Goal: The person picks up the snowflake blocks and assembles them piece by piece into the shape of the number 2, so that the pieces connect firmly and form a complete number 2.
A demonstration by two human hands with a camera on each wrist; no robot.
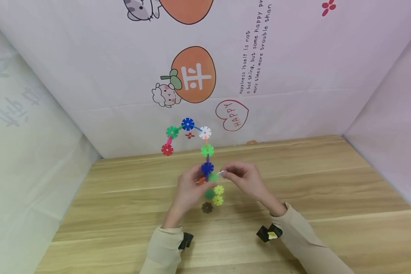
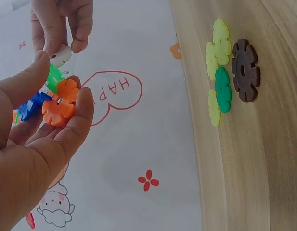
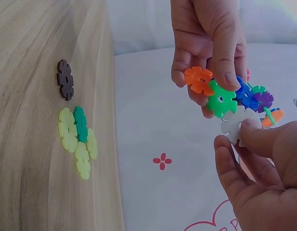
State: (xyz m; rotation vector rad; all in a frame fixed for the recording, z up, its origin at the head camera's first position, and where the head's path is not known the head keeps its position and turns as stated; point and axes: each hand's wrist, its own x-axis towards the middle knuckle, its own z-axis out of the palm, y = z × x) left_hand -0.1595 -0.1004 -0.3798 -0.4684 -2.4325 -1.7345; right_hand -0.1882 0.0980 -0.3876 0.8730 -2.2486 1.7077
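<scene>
A curved chain of plastic snowflake discs in several colours rises above the table, with a red disc at its free end and a blue disc at its top. My left hand grips the lower end, around a blue disc, an orange disc and a light green disc. Between thumb and fingers, my right hand pinches a white disc. Its edge meets the light green disc; whether the slots interlock I cannot tell.
Loose discs lie on the wooden table below the hands: a brown disc, a dark green disc and several yellow discs. A printed white cloth stands behind the table, with more cloth at both sides.
</scene>
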